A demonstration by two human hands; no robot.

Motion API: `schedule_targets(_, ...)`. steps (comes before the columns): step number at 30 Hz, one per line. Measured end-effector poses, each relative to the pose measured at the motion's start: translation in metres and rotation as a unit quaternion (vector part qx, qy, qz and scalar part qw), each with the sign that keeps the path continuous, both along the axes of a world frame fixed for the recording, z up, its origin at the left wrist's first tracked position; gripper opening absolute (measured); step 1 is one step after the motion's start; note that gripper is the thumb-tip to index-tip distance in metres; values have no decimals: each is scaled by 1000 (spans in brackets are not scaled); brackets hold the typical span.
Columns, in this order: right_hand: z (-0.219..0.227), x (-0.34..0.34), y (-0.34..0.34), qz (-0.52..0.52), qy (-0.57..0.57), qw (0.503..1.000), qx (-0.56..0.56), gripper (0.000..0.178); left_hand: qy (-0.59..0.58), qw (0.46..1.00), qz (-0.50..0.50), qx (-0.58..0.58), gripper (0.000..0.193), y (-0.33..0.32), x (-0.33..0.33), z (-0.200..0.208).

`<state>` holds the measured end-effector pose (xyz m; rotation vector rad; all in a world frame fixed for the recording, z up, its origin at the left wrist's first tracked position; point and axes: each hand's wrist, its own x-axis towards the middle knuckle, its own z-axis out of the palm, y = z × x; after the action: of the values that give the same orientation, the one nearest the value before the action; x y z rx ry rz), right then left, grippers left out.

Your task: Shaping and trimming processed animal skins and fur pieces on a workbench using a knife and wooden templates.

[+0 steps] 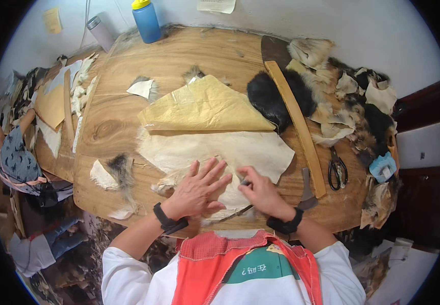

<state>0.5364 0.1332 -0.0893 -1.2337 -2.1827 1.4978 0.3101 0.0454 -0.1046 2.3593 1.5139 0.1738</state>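
A pale fur hide [215, 150] lies skin side up on the wooden table in front of me, its furry edge showing at the left. Across its far part rests a folded sheet of yellowish paper [207, 109]. My left hand [194, 190] presses flat on the near part of the hide, fingers spread. Close to its right, my right hand [260, 190] is closed in a pinch on a small dark object [245, 182], touching the hide. The object's kind is too small to make out. Both wrists wear black bands.
A long wooden strip [299, 132], a dark flat blade [308, 190] and black-handled scissors [337, 170] lie to the right. Fur scraps [349, 107] heap beyond. Farther back stand a blue bottle [147, 23] and a tumbler [100, 33]. Another person [21, 157] works at the far left.
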Motion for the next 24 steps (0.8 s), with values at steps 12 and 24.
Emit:
schedule_targets(12,48,31,5,46,-165,974,152,27,10,999,36,-2,85,-5,-2,8)
schedule_targets(24,-12,-56,-6,334,-54,886,317,74,-55,960,228,150,32,-27,-88,27)
